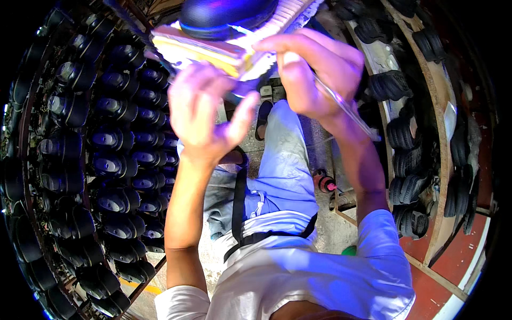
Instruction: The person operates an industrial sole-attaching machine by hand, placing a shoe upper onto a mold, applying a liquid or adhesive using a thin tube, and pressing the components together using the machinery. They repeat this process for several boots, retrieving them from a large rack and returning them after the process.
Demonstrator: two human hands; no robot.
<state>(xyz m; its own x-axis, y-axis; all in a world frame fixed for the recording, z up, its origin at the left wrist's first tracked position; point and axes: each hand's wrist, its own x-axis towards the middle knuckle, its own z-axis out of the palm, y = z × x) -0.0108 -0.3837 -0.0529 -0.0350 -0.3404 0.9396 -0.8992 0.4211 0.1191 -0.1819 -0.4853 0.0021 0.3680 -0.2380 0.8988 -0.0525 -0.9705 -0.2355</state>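
Note:
A glossy black shoe, its rounded end toward me, rests at the top of the view on a brightly lit white and yellow work surface. My right hand is closed around a thin tool with a slim, shiny handle that slants back toward my forearm. Its working end, near the shoe, is too blurred to name. To the left, my left hand has its thumb and fingers apart, just below the surface's near edge. Motion smears its fingertips. A small dark piece shows beside them; I cannot tell whether they touch it.
Racks of black shoes or shoe parts fill the left side. On the right, wooden shelves carry dark soles in rows. A black and pink object is on the floor near my leg.

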